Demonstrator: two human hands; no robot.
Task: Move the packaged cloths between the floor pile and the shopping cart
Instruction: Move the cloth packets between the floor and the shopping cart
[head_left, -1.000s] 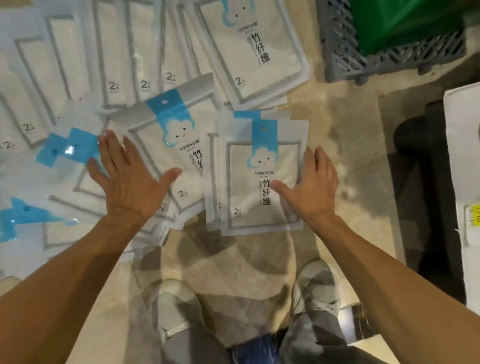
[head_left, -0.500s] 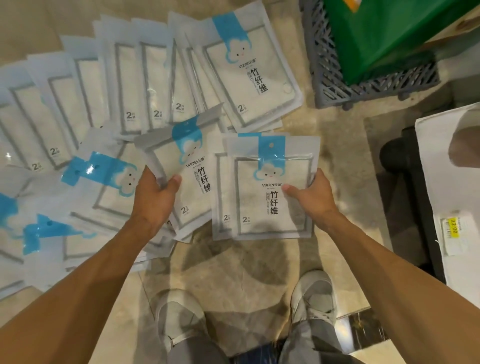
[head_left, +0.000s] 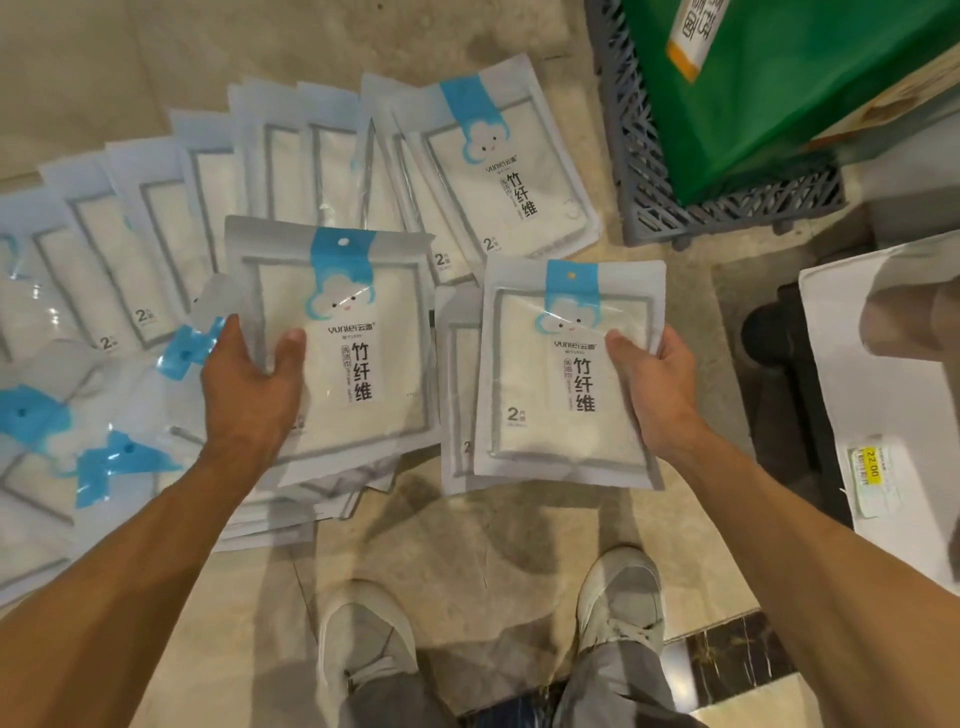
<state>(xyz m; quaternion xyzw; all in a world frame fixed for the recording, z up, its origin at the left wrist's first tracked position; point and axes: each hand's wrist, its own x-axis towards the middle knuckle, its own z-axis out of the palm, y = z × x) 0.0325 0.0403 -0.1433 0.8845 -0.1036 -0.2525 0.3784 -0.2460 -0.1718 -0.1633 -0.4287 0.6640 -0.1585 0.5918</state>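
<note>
Many white packaged cloths with blue cloud labels lie fanned out on the floor pile (head_left: 156, 249) at the left and centre. My left hand (head_left: 249, 395) grips a stack of packaged cloths (head_left: 358, 364), thumb on top, lifted off the pile. My right hand (head_left: 654, 395) grips a second stack of packaged cloths (head_left: 545, 405) by its right edge, also raised above the floor. The grey lattice shopping cart (head_left: 649, 171) stands at the upper right, beyond my right hand, with a green bag (head_left: 753, 78) inside it.
A white box with a yellow price tag (head_left: 883, 389) sits at the right edge beside a dark object (head_left: 779, 364). My two shoes (head_left: 493, 639) stand on the beige floor below the packets.
Both hands went from lying flat on the packets to closing on a stack each and lifting them up off the floor. The view has tilted toward the cart.
</note>
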